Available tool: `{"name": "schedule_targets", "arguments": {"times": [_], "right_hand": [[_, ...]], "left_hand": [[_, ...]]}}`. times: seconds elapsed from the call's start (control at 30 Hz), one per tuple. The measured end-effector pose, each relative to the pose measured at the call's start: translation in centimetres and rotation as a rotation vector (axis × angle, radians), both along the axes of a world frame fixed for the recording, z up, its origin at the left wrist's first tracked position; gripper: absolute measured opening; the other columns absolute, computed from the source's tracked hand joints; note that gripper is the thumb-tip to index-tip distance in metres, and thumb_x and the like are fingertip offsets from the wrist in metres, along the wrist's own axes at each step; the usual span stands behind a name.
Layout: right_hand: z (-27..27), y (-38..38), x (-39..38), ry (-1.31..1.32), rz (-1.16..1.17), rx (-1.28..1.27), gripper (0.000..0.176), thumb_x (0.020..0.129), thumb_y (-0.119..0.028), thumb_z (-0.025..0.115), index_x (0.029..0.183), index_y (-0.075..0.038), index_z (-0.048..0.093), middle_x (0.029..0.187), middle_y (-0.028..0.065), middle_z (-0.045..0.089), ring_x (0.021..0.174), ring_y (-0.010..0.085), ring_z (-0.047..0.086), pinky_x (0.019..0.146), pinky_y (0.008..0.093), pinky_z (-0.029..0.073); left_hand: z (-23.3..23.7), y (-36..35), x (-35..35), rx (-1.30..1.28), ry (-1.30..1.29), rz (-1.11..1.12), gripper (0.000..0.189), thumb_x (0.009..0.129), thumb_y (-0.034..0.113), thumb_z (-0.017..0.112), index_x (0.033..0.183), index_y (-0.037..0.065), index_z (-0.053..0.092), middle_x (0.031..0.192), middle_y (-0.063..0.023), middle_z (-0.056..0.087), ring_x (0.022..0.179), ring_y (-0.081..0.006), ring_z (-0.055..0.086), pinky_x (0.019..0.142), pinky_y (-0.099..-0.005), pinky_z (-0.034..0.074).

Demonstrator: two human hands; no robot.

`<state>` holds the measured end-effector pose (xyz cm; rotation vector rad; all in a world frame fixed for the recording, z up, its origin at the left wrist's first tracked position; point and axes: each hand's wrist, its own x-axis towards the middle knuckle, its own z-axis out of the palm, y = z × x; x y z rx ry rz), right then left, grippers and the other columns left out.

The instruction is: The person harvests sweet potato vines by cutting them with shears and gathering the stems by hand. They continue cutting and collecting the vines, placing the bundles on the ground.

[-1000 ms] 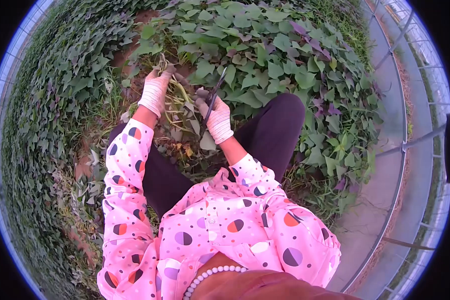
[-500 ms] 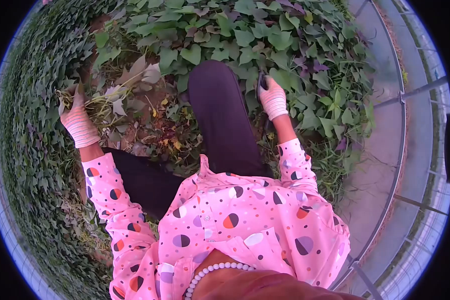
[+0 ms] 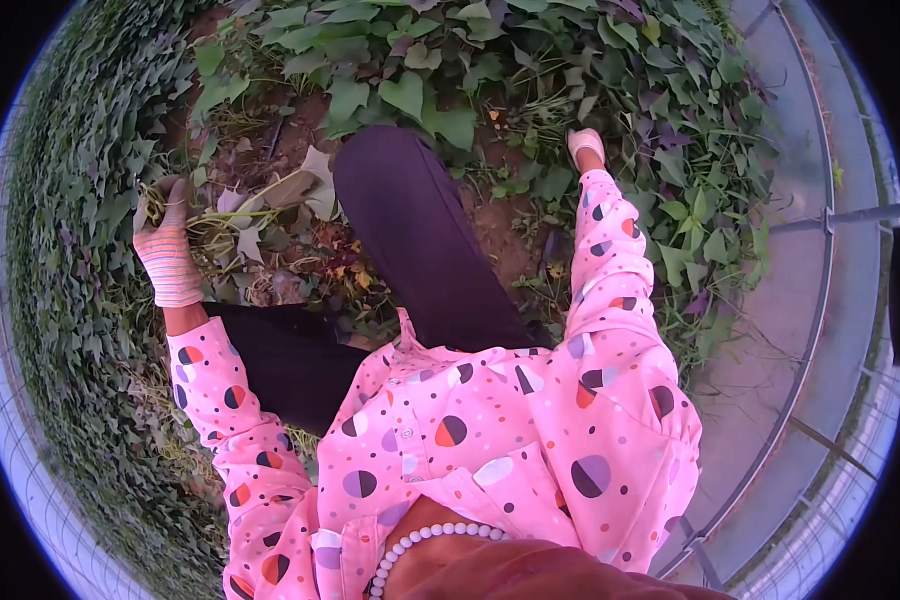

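My left hand (image 3: 167, 250), in a striped knit glove, is closed around a bunch of cut vine stems (image 3: 232, 214) at the left. Broad, pale leaves hang off these stems toward my knee, over the soil. On the right, my right hand (image 3: 586, 146), also gloved, reaches in among the vine leaves (image 3: 550, 110). Its fingers are hidden by foliage, so what it holds does not show. The leaves around it are green, and some are purple.
My bent knee (image 3: 405, 215) in dark trousers stands between my hands. Bare soil (image 3: 500, 235) shows beside it. Dense vines (image 3: 80, 250) cover the left side. A pale strip with a metal rail (image 3: 820, 300) runs along the right.
My right hand has moved forward and right into the leaves; the dark-handled tool it held no longer shows. Soil now shows beside my knee. My left hand keeps its hold, shifted slightly.
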<state>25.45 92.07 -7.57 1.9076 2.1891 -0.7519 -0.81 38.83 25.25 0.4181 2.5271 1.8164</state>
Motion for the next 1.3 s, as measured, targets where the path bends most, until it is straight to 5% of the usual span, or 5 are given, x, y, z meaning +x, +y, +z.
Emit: {"name": "schedule_targets", "arguments": {"times": [0.3, 0.57, 0.8, 0.97, 1.3], "right_hand": [[-16.5, -3.9, 11.4, 0.073, 0.103, 0.22, 0.049, 0.093, -0.043, 0.046, 0.111, -0.002, 0.065, 0.11, 0.0206, 0.064, 0.109, 0.0385, 0.058, 0.091, 0.0417, 0.047], [-3.5, -15.9, 10.3, 0.822, -0.229, 0.23, 0.037, 0.091, -0.028, 0.056, 0.112, 0.002, 0.062, 0.098, 0.0157, 0.069, 0.086, 0.0272, 0.064, 0.081, 0.0338, 0.047], [-2.2, -19.4, 2.8, 0.434, 0.195, -0.135, 0.056, 0.089, -0.053, 0.049, 0.107, -0.002, 0.065, 0.1, 0.0261, 0.064, 0.099, 0.0425, 0.058, 0.087, 0.0431, 0.045], [-4.9, -16.2, -1.8, 0.64, -0.095, -0.61, 0.065, 0.089, -0.061, 0.048, 0.088, 0.002, 0.066, 0.066, 0.0141, 0.061, 0.062, 0.0237, 0.062, 0.063, 0.0349, 0.049], [-7.0, -9.0, -3.3, 0.069, 0.063, -0.141, 0.066, 0.091, -0.053, 0.04, 0.108, 0.006, 0.064, 0.118, 0.0285, 0.057, 0.115, 0.0386, 0.054, 0.098, 0.0439, 0.042]], "left_hand": [[-0.6, 0.8, -0.1, -0.096, -0.004, -0.059, 0.021, 0.085, 0.015, 0.071, 0.1, 0.001, 0.067, 0.09, -0.0012, 0.066, 0.077, -0.0097, 0.057, 0.073, -0.0241, 0.047], [-2.7, 1.7, -1.5, -0.129, 0.074, -0.252, 0.017, 0.086, 0.008, 0.068, 0.102, 0.0, 0.066, 0.096, -0.0025, 0.067, 0.084, -0.0109, 0.059, 0.08, -0.0257, 0.047], [-8.5, 2.0, -6.5, -0.069, -0.194, -0.459, 0.029, 0.088, 0.002, 0.061, 0.116, -0.002, 0.056, 0.108, -0.0075, 0.066, 0.094, -0.0123, 0.061, 0.088, -0.0248, 0.047], [-8.8, 2.7, -5.7, -0.33, -0.249, -0.53, 0.038, 0.086, 0.003, 0.061, 0.122, -0.003, 0.051, 0.114, -0.0083, 0.064, 0.1, -0.0133, 0.059, 0.091, -0.0254, 0.047], [-12.1, 3.3, -6.5, -0.582, -0.126, -0.585, 0.048, 0.08, 0.01, 0.065, 0.124, -0.003, 0.051, 0.108, -0.0163, 0.066, 0.096, -0.0254, 0.064, 0.086, -0.0305, 0.049]]}}
